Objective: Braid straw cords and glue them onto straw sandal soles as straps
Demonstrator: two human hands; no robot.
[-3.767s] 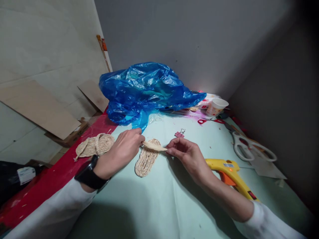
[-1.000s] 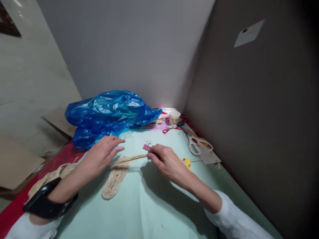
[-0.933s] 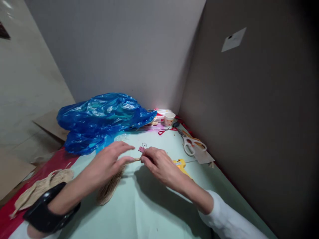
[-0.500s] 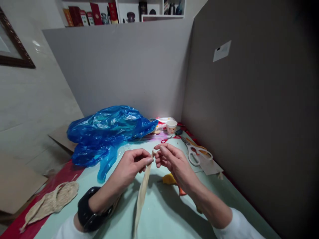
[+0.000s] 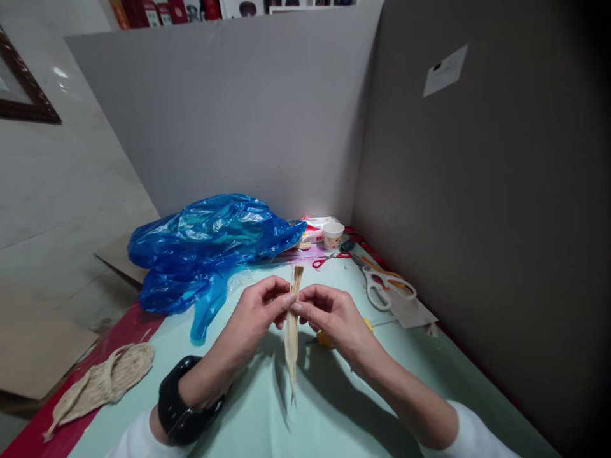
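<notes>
Fingers: left hand [image 5: 255, 316] and right hand [image 5: 334, 317] pinch the pale dried-husk strip [image 5: 291, 331].
Cup: white paper cup [image 5: 333, 235], contents unseen.
Strip: upright, frayed.

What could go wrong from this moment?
Both the left hand and right hand pinch the thin straw strip at one spot, so it may tear or slip. The glue gun lies right under the right hand, a possible burn if hot.
</notes>
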